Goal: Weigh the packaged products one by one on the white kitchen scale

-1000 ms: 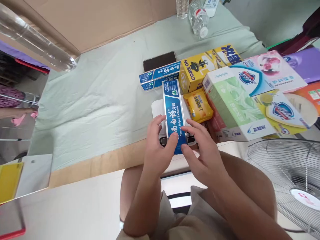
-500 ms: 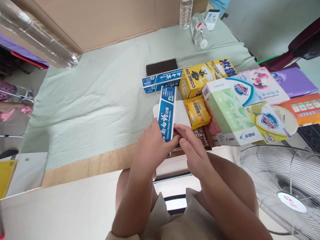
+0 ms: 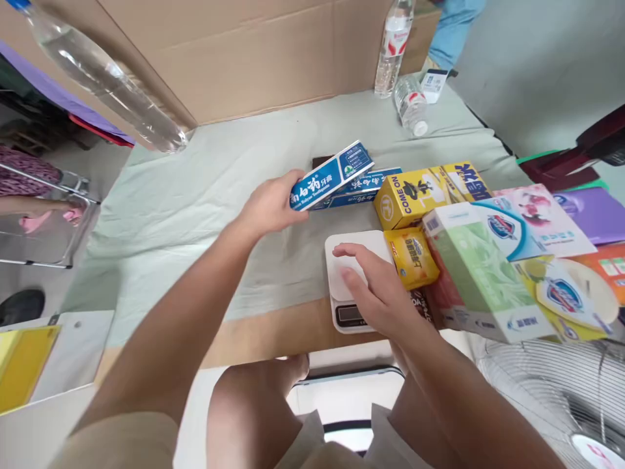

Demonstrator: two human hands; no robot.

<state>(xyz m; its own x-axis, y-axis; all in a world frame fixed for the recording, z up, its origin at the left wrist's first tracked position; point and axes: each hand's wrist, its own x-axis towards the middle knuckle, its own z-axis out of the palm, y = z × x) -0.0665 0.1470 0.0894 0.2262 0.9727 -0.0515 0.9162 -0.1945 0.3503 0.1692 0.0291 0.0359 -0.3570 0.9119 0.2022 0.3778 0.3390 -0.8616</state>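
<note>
My left hand (image 3: 268, 210) is closed round one end of a blue toothpaste box (image 3: 332, 175) and holds it in the air above the green cloth (image 3: 195, 195), just over another blue toothpaste box (image 3: 364, 192) lying flat. My right hand (image 3: 375, 293) rests with fingers spread on a small white kitchen scale (image 3: 342, 254) at the table's front edge; the scale's display (image 3: 347, 315) shows just left of the hand.
Right of the scale lie a yellow soap packet (image 3: 415, 257), a yellow "COME ON" box (image 3: 415, 195), a green-and-white box (image 3: 476, 277) and several soap boxes. Water bottles (image 3: 393, 45) stand at the back by a cardboard wall (image 3: 244, 58). A fan grille (image 3: 561, 384) sits lower right.
My left hand has lifted the toothpaste box off the scale and carried it back and left. My right hand let go of it and now lies on the bare scale.
</note>
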